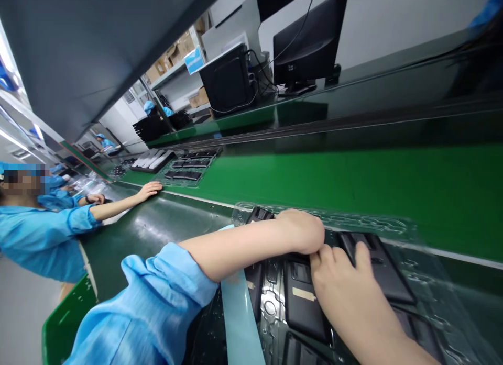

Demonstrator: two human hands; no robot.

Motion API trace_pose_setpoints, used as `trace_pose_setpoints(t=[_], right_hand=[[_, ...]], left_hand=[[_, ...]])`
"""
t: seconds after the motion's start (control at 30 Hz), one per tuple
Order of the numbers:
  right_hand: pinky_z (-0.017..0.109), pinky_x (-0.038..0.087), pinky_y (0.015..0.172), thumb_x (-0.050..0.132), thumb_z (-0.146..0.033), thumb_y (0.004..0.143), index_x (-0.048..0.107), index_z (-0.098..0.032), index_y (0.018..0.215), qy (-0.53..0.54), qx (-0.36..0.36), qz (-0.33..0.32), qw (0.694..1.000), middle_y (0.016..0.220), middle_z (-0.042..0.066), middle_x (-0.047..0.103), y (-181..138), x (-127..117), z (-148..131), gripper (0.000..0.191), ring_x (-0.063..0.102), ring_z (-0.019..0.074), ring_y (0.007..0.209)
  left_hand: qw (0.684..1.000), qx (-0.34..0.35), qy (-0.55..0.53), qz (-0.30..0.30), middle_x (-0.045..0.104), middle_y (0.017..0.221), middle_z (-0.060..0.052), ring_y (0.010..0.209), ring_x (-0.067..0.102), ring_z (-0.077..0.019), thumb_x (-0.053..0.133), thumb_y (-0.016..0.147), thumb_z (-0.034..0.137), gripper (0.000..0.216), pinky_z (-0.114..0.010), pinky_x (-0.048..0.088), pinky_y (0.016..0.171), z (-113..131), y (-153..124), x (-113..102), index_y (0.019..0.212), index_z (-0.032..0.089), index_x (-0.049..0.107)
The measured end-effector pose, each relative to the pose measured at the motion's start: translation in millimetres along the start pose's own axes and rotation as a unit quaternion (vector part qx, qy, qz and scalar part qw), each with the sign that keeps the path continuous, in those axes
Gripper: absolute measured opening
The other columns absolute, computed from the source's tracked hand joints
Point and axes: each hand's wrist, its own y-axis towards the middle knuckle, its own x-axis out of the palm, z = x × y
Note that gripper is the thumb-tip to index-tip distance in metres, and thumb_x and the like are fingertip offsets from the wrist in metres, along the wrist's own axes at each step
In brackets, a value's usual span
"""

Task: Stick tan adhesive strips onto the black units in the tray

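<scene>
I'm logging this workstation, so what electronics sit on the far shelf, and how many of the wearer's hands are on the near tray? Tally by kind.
Black monitor: 1
Black computer box: 1
Wearer's hands on the clear tray of black parts: 2, left hand and right hand
Total: 4

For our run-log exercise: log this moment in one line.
left hand on tray | right hand on black part | conveyor

A light blue sleeve (157, 302), creased and pushed up, leaves the forearm bare.
</scene>
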Motion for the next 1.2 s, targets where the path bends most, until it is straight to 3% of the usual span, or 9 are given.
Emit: trace_pose_setpoints(t=[0.33, 0.57, 0.73, 0.83, 0.97, 1.1, 1.2], right_hand=[[0.058, 0.037, 0.077, 0.029, 0.000, 0.062, 0.067, -0.004, 0.077, 0.008, 0.002, 0.007, 1.000, 0.064, 0.019, 0.055, 4, -3, -12, 0.041, 0.048, 0.0276, 0.058], [0.056, 0.037, 0.081, 0.034, -0.001, 0.063, 0.068, -0.012, 0.078, 0.013, -0.007, -0.029, 0.999, 0.068, 0.015, 0.057, 2, -5, -14, 0.038, 0.049, 0.0266, 0.063], [0.057, 0.034, 0.084, 0.036, -0.004, 0.063, 0.067, -0.015, 0.090, 0.024, -0.004, -0.032, 0.999, 0.084, 0.014, 0.061, 1, 1, -16, 0.042, 0.050, 0.0261, 0.066], [0.056, 0.035, 0.084, 0.034, -0.004, 0.062, 0.066, -0.014, 0.093, 0.035, 0.007, -0.035, 0.999, 0.079, 0.014, 0.061, 2, 3, -18, 0.045, 0.050, 0.0265, 0.065], [0.055, 0.035, 0.083, 0.029, 0.000, 0.063, 0.065, -0.008, 0.093, 0.067, 0.021, -0.020, 0.997, 0.073, 0.016, 0.061, 2, 4, -17, 0.047, 0.051, 0.0265, 0.064], [0.052, 0.038, 0.079, 0.024, 0.003, 0.066, 0.063, -0.004, 0.087, 0.136, 0.036, 0.005, 0.990, 0.071, 0.016, 0.060, 5, 3, -4, 0.046, 0.054, 0.0247, 0.062], [0.045, 0.044, 0.074, 0.025, -0.009, 0.076, 0.061, -0.010, 0.087, 0.195, 0.039, 0.024, 0.980, 0.072, 0.011, 0.061, 12, -3, 6, 0.037, 0.057, 0.0220, 0.064]], left_hand=[[0.997, -0.044, -0.013, 0.061, 0.061, 0.096, -0.016, 0.091, 0.058, -0.0220, 0.048, 0.073, 0.018, 0.032, -0.029, 0.047, 0.075, 8, 1, 0, 0.101, 0.007, 0.057], [0.980, -0.030, -0.089, 0.177, 0.064, 0.083, -0.010, 0.082, 0.057, -0.0203, 0.048, 0.068, 0.022, 0.019, -0.030, 0.044, 0.074, -12, 5, 27, 0.076, 0.011, 0.062], [0.950, -0.045, -0.201, 0.234, 0.052, 0.055, 0.001, 0.059, 0.048, -0.0111, 0.048, 0.065, 0.018, 0.010, -0.023, 0.039, 0.061, -33, 3, 43, 0.055, 0.015, 0.050], [0.923, -0.042, -0.298, 0.238, 0.039, 0.045, 0.006, 0.049, 0.037, -0.0066, 0.051, 0.063, 0.018, 0.017, -0.019, 0.031, 0.051, -44, 0, 47, 0.049, 0.015, 0.042], [0.870, -0.031, -0.440, 0.222, 0.032, 0.042, 0.009, 0.043, 0.028, -0.0034, 0.049, 0.061, 0.015, 0.016, -0.017, 0.023, 0.044, -55, -11, 52, 0.049, 0.015, 0.038], [0.793, -0.037, -0.570, 0.213, 0.033, 0.042, 0.009, 0.039, 0.026, -0.0023, 0.043, 0.060, 0.013, 0.010, -0.017, 0.020, 0.042, -63, -35, 61, 0.051, 0.014, 0.039], [0.724, -0.041, -0.659, 0.200, 0.036, 0.040, 0.008, 0.036, 0.023, -0.0015, 0.040, 0.056, 0.011, 0.007, -0.017, 0.018, 0.040, -63, -60, 72, 0.050, 0.014, 0.038]])
